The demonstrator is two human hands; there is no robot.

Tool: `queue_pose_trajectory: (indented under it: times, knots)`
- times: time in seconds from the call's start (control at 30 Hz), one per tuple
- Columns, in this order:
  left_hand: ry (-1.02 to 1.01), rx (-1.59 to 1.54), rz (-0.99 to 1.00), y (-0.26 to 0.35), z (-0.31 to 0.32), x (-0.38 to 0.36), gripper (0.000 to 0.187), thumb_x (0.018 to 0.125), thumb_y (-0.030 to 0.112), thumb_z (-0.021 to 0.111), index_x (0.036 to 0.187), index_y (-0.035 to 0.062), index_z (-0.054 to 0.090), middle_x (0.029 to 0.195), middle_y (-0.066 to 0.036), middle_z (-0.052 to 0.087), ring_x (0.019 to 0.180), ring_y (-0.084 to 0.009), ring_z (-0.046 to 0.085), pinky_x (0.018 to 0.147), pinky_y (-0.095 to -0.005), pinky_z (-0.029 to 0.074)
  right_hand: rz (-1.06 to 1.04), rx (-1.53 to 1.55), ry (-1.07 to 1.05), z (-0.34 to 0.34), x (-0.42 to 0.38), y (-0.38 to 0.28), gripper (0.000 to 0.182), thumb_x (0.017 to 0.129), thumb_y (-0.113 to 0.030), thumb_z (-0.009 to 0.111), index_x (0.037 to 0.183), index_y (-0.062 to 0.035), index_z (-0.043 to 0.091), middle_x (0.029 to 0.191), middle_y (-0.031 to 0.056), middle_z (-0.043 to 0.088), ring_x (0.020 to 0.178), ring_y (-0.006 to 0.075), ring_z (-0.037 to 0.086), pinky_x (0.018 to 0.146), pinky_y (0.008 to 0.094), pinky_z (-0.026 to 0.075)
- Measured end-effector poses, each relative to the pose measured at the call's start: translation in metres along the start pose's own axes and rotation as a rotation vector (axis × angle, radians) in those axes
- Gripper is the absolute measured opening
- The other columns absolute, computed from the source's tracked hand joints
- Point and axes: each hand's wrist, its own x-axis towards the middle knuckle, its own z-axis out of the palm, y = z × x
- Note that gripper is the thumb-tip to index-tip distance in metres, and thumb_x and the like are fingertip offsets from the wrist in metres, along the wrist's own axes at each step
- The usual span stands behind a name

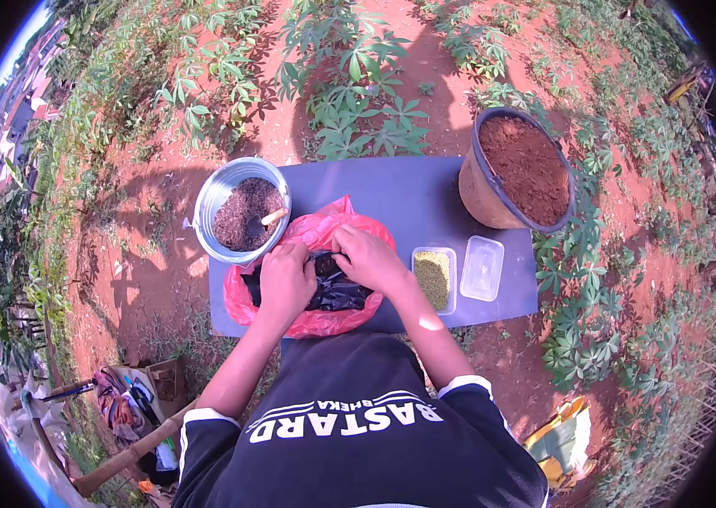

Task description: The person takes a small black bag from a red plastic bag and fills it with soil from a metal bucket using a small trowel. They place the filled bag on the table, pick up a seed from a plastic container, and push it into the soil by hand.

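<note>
A red plastic bag (324, 322) lies open at the front of the dark table, with black plastic (342, 292) inside it. My left hand (287, 275) is over the left part of the bag, its fingers curled at the black plastic; what they grip is too small to make out. Opposite it, my right hand (366, 256) bends its fingers at the black plastic's upper edge, and their hold is likewise unclear. Just left of the bag stands a bucket (205, 212) of dark, crumbly material with a wooden-handled tool (274, 216) in it.
Right of the bag, a clear container (434, 279) holds greenish grains, beside a clear lid or tray (482, 268). A large pot (481, 190) of red soil stands at the table's (332, 182) back right. Leafy plants surround the table; a bamboo pole (133, 453) lies lower left.
</note>
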Motion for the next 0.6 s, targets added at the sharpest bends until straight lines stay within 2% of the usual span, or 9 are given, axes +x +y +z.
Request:
queue_pose_trajectory:
  times: [0.07,0.2,0.27,0.37,0.6]
  knots:
    - [-0.011,-0.007,0.0,0.001,0.0,-0.002,0.015,0.074,0.002,0.066,0.075,0.0001,0.051,0.072,-0.017,0.055,0.075,-0.039,0.058,0.07,-0.0502,0.044,-0.052,0.076,0.019,0.0,-0.001,0.006,0.02,0.083,-0.007,0.07,0.089,-0.0014,0.051,0.087,0.0136,0.057,0.084,0.0347,0.062,0.072,0.0449,0.048]
    - [-0.014,0.017,0.009,-0.002,-0.001,-0.007,0.015,0.074,0.002,0.066,0.077,0.0006,0.052,0.075,-0.016,0.055,0.076,-0.0381,0.058,0.07,-0.0498,0.044,-0.046,0.156,-0.063,-0.008,-0.001,0.008,0.015,0.085,-0.005,0.068,0.087,-0.0005,0.053,0.085,0.0142,0.06,0.083,0.0342,0.063,0.073,0.0442,0.048]
    - [-0.037,0.021,0.024,-0.003,-0.003,-0.01,0.014,0.074,0.001,0.066,0.079,0.0015,0.052,0.077,-0.016,0.056,0.079,-0.0368,0.059,0.071,-0.0493,0.044,-0.022,0.199,-0.118,-0.008,-0.002,0.008,0.014,0.085,-0.006,0.067,0.085,0.0009,0.055,0.083,0.0167,0.062,0.084,0.0379,0.063,0.075,0.047,0.048]
    - [-0.056,0.044,0.012,-0.003,-0.006,-0.014,0.016,0.074,0.001,0.067,0.08,0.0027,0.052,0.078,-0.014,0.055,0.082,-0.0351,0.059,0.073,-0.0473,0.044,-0.061,0.207,-0.132,-0.001,-0.005,0.015,0.009,0.087,-0.004,0.064,0.088,0.0008,0.056,0.084,0.0155,0.062,0.084,0.0357,0.063,0.073,0.0442,0.047]
    - [-0.035,-0.073,-0.002,0.007,-0.008,-0.011,0.02,0.073,0.002,0.072,0.083,0.0035,0.054,0.083,-0.011,0.057,0.083,-0.0321,0.059,0.077,-0.0427,0.043,-0.093,0.201,-0.166,-0.004,-0.002,0.0,0.008,0.087,-0.002,0.062,0.09,0.0014,0.056,0.087,0.0162,0.061,0.087,0.0371,0.062,0.075,0.0456,0.048]
